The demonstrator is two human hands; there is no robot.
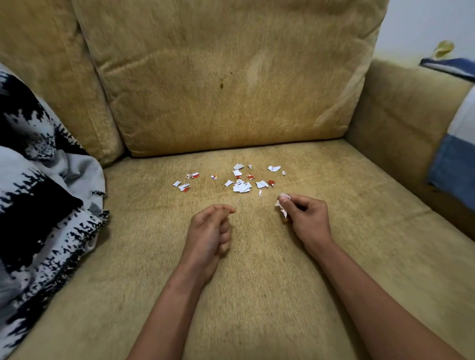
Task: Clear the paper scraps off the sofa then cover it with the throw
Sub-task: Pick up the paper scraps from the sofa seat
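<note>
Several small white and red paper scraps lie scattered on the tan sofa seat, close to the back cushion. My right hand hovers just in front of them, thumb and fingers pinched on a few white scraps. My left hand is beside it, fingers curled loosely, with nothing visible in it. A black and white patterned throw lies bunched on the left part of the seat.
A big tan back cushion rises behind the scraps. The sofa's right armrest carries a blue and white cloth. A white wall shows at the upper right.
</note>
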